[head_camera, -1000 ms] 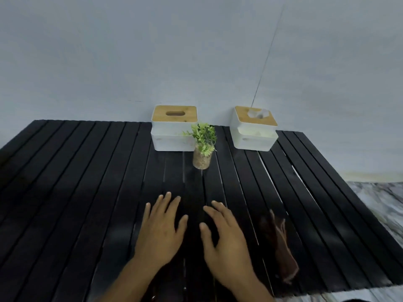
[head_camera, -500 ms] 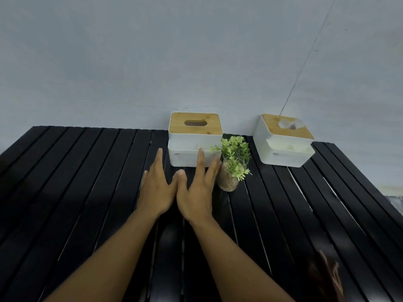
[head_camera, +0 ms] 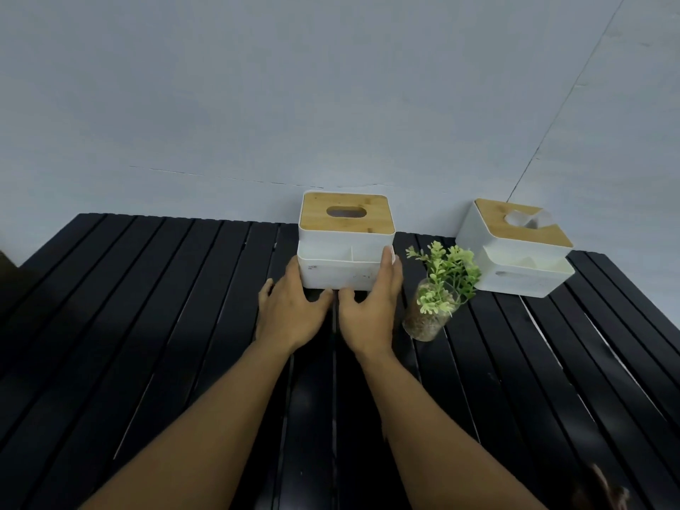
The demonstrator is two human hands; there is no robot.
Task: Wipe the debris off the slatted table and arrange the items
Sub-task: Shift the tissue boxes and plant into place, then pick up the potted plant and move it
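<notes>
Head view. The left hand and right hand are both at the white tissue box. The box stands at the far edge of the slatted table, against the wall. It has a bamboo lid with an oval slot and an open tray at the front.

Left hand: fingers straight, laid along the box's left front corner. The thumb touches the bottom of the front face.

Right hand: fingers straight, flat against the box's right side, tips up at the tray rim. The thumb is at the front bottom edge.

The thumbs are near each other but apart. The box is bracketed between the two hands, and neither hand curls round it. Whether its base is off the slats cannot be told.

A glass jar with a green sprig stands just right of the right hand, not touching it. The second tissue box is farther right, turned at an angle, with tissue showing in its slot. A dark cloth lies at the near right corner, blurred.
</notes>
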